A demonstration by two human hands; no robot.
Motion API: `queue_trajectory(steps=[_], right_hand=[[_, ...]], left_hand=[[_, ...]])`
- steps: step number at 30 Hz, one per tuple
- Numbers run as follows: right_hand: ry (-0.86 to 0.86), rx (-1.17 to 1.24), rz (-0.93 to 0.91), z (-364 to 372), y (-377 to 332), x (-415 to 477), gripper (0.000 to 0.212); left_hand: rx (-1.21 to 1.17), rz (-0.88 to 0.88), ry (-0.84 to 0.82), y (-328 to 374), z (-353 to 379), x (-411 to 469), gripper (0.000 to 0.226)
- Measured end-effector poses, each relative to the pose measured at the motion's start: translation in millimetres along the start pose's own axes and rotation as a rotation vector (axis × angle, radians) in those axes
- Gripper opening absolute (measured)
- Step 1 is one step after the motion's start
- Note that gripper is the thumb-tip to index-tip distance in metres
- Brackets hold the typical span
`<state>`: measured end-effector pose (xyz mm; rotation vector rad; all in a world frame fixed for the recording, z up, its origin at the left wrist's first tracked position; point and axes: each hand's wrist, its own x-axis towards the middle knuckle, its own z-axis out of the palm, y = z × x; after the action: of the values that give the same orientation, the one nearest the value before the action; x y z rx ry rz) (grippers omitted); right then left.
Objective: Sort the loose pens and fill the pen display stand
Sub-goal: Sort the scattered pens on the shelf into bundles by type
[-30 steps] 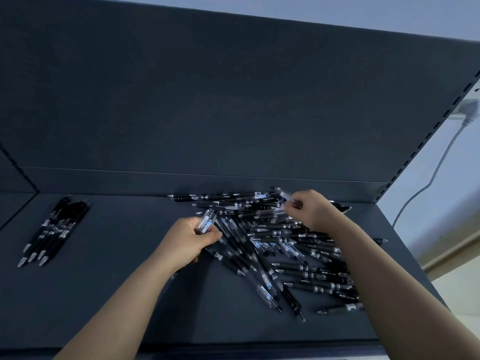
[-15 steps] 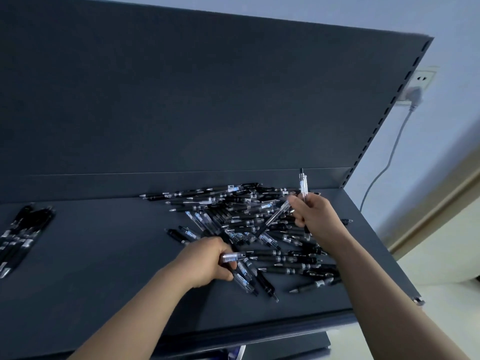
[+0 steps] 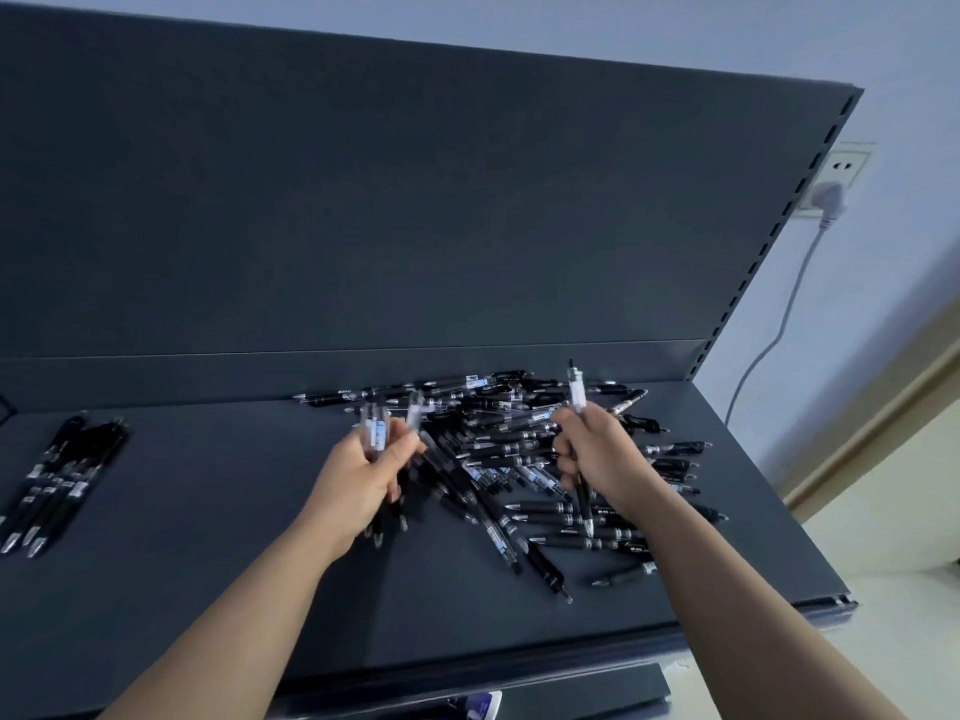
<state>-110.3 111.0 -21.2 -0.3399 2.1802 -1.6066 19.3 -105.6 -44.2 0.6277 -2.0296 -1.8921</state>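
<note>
A heap of loose black and clear pens (image 3: 519,459) lies on the dark shelf (image 3: 208,589), right of centre. My left hand (image 3: 363,475) grips a small bunch of clear pens (image 3: 378,431), held upright just left of the heap. My right hand (image 3: 602,459) holds one clear pen (image 3: 576,394) upright over the heap, its tip pointing down past my palm. A sorted row of black pens (image 3: 57,485) lies at the shelf's far left.
The shelf's tall dark back panel (image 3: 363,200) rises behind the pens. Its right edge (image 3: 826,597) ends near a wall with a socket, plug (image 3: 831,197) and white cable. A lower shelf shows below the front edge.
My left hand has lifted and turned its bunch of clear pens upright. My right hand has raised its pen a little. The view has shifted left, showing the sorted row again.
</note>
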Motion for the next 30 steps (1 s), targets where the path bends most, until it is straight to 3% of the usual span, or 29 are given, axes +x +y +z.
queue_trajectory(steps=[5,9,14,17,26,30], right_hand=[[-0.098,-0.321,-0.066,36.0,-13.0,6.9,0.023],[-0.183,-0.402,-0.027,69.5,-22.7,13.8,0.025],[-0.212,-0.607,0.01,112.4,-29.0,31.0,0.046],[-0.18,-0.73,0.062,125.3,-31.1,41.9,0.042],[-0.22,-0.746,0.136,131.6,-37.9,48.4,0.049],[-0.275,-0.546,0.117,120.9,-35.1,50.5,0.038]], left_hand=[[-0.097,-0.105,0.16,-4.5,-25.2,8.1,0.019],[-0.078,-0.162,0.272,-2.2,-42.0,10.5,0.019],[0.151,-0.243,0.249,-4.3,-63.5,9.0,0.027],[0.219,-0.288,0.205,-11.2,-73.1,10.9,0.028],[0.071,-0.336,0.148,-19.0,-76.2,11.7,0.027],[-0.023,-0.357,0.131,-16.2,-72.8,11.8,0.027]])
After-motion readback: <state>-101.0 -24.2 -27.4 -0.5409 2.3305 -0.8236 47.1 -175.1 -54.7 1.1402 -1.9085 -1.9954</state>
